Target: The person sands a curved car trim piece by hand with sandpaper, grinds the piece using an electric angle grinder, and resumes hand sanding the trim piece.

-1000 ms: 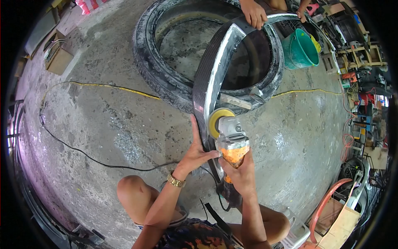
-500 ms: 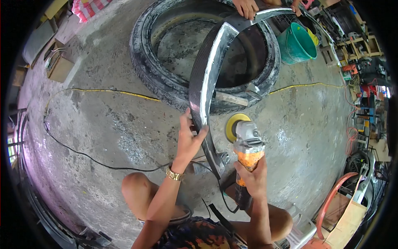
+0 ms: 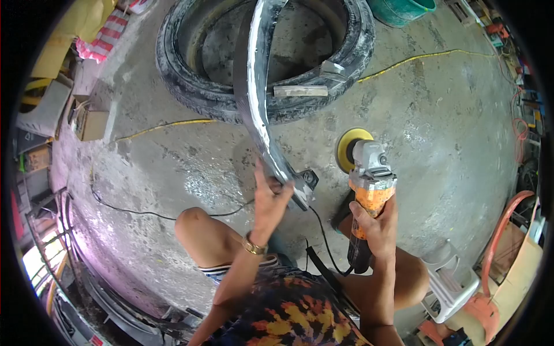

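Observation:
A long curved dark panel with a woven-looking surface and a white band along its edge lies across a worn tire. My left hand, with a gold watch at the wrist, grips the panel close to its near end, thumb on one side and fingers partly hidden behind. In my right hand is an orange and grey angle grinder, held by its body. The grinder's yellow disc is apart from the panel, to its right. A flat piece of wood rests on the tire's near side.
A green bucket stands beyond the tire at the right. A yellow cable and a black cord run over the concrete floor. Near my right knee is a white plastic stool. Boxes line the left side.
My left hand has shifted toward the panel's near end. The grinder has moved right, farther from the panel. The view has tilted down, and another person's hands at the panel's far end have left it.

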A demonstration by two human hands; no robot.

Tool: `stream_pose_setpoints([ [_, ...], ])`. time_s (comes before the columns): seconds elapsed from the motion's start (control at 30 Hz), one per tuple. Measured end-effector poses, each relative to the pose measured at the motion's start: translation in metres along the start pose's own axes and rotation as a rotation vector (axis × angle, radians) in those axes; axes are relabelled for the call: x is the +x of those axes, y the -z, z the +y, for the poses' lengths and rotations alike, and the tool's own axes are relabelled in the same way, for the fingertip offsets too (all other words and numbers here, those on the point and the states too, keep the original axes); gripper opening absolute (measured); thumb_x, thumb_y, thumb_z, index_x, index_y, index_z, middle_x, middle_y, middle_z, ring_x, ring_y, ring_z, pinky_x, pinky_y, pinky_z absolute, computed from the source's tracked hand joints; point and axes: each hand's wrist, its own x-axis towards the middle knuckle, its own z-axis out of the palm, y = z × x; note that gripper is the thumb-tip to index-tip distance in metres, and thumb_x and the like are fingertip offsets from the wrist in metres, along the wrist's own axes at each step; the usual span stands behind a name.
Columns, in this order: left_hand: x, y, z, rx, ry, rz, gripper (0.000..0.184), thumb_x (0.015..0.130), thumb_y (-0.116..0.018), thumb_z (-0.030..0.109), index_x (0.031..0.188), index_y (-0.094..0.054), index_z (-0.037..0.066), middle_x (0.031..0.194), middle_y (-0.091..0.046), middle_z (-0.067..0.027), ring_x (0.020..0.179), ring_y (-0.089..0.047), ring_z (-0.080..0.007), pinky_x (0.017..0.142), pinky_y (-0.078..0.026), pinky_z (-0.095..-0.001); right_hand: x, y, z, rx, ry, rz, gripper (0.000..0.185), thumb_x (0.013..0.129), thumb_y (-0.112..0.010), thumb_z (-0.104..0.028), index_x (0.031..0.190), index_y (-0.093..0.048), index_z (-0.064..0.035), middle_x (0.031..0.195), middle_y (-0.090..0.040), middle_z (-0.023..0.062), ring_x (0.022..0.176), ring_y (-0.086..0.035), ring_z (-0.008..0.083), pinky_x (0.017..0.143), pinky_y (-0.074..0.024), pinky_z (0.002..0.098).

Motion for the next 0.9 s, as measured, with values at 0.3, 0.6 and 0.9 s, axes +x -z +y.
stream_pose_setpoints([
  [0.3,0.041,0.015,0.023,0.35,-0.193,0.15,0.036,0.083,-0.072,0.012,0.113,-0.062,-0.006,0.078,-0.068,-0.0107,0.069,-0.067,-0.0193,0.064,-0.052,-0.0333,-0.003,0.016,0.011,0.094,-0.113,0.063,0.05,0.084,-0.075,-0.001,0.125,-0.046,0.0002,0.104,-0.066,0.0081,0.08,-0.058,0.0092,0.069,-0.0512,0.0263],
  [0.6,0.07,0.036,0.041,0.383,-0.052,0.099,0.038,0.095,-0.068,0.029,0.075,-0.064,-0.002,0.056,-0.061,-0.0068,0.048,-0.056,-0.0117,0.049,-0.042,-0.0296,0.0,0.023,0.032,-0.027,-0.015,0.09,0.051,0.081,-0.08,-0.007,0.117,-0.045,0.0034,0.098,-0.07,0.0123,0.085,-0.066,0.0179,0.077,-0.0538,0.0328],
  [0.9,0.052,0.029,0.024,0.572,-0.03,0.05,0.028,0.09,-0.071,0.023,0.082,-0.065,-0.004,0.065,-0.068,-0.0093,0.062,-0.066,-0.0146,0.061,-0.051,-0.0284,0.007,0.028,0.028,-0.026,-0.151,0.054,0.054,0.078,-0.082,-0.01,0.116,-0.046,0.0019,0.104,-0.068,0.0176,0.092,-0.067,0.0236,0.083,-0.0527,0.0362],
])
